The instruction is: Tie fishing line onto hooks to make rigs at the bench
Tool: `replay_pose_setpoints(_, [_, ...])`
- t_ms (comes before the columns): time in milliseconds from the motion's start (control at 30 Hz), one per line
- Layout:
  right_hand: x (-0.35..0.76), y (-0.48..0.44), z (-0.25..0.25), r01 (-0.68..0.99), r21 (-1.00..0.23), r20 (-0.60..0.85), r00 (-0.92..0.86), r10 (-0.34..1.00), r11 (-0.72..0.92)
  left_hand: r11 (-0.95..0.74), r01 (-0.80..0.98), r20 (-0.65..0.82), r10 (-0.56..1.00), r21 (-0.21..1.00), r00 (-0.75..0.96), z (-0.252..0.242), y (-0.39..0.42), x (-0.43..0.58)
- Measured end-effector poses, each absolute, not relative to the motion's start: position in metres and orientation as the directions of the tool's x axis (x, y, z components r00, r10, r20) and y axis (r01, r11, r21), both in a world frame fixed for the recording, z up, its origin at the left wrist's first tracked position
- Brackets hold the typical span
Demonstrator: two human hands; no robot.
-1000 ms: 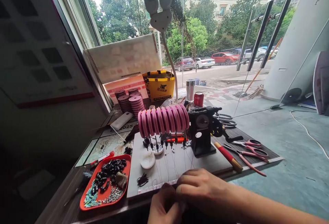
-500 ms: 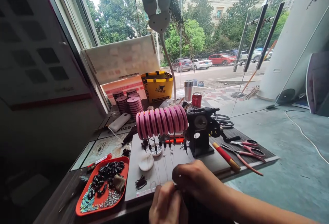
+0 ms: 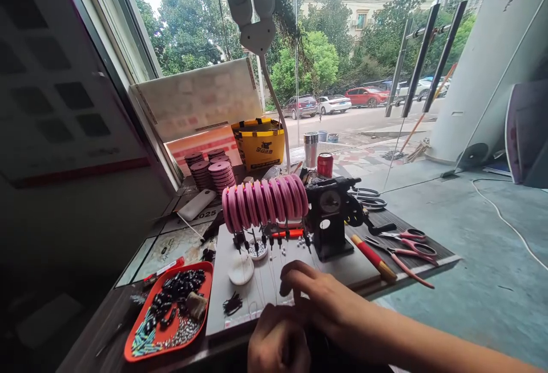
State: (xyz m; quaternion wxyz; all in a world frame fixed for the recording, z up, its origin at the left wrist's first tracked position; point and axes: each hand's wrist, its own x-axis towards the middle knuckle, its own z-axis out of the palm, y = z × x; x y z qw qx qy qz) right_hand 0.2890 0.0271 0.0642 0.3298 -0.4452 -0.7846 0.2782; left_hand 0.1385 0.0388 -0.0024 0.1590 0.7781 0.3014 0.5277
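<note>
Head view, hands: the right hand (image 3: 319,299) lies knuckles-up on the near edge of the white board (image 3: 342,267), fingers curled loosely together with the forefinger tip pointing toward 10 o'clock. The left hand (image 3: 276,344) sits just below it at 7 o'clock, curled into a loose fist. Whether either hand pinches a strand I cannot tell.

Head view, lines: thin fishing lines (image 3: 274,279) run down the board from the pink spools (image 3: 265,202) toward the hands. Their long axis goes 12 to 6 o'clock, near ends at the hands' fingertips, far ends up at the spools.

Head view, key relation: the lines lie at 11 o'clock from the right hand, just beside its forefinger; the right hand is nearer to them, the left hand lies lower, at the counter's (image 3: 180,242) edge.

Head view, spool row: its axis runs 9 to 3 o'clock, ending against the black winder (image 3: 331,219) at the 3 o'clock end.

Head view, surroundings: the red tray (image 3: 137,350) of small black and silver pieces lies at 9 o'clock from the hands, apart; a red-handled tool (image 3: 372,256) and pink scissors (image 3: 411,242) lie at 2 o'clock; a small white dish (image 3: 240,271) sits near the lines at 11 o'clock.
</note>
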Motion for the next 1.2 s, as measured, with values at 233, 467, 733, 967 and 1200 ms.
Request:
replay_pose_setpoints(233, [0.29, 0.013, 0.062, 0.392, -0.7, 0.458, -0.396, 0.796, 0.597, -0.168, 0.111, 0.125, 0.941, 0.98, 0.315, -0.003, 0.042, 0.134])
replay_pose_setpoints(467, [0.301, -0.002, 0.042, 0.597, -0.013, 0.62, -0.624, 0.475, 0.802, 0.579, -0.23, -0.374, 0.732, 0.783, 0.569, 0.027, 0.042, 0.143])
replay_pose_setpoints(733, [0.31, -0.005, 0.031, 0.559, 0.016, 0.675, -0.618, 0.404, 0.829, 0.605, -0.207, -0.395, 0.705, 0.769, 0.589, 0.028, 0.041, 0.149])
replay_pose_setpoints(967, [0.3, 0.001, 0.029, 0.51, -0.079, 0.724, -0.561, 0.401, 0.857, 0.025, 0.019, -0.031, 0.879, 1.0, 0.477, 0.033, 0.042, 0.139])
replay_pose_setpoints(1200, [0.294, 0.002, 0.055, 0.121, -0.942, 0.282, -0.218, 0.934, 0.313, -0.368, 0.094, 0.297, 0.855, 0.925, 0.425, 0.025, 0.04, 0.134])
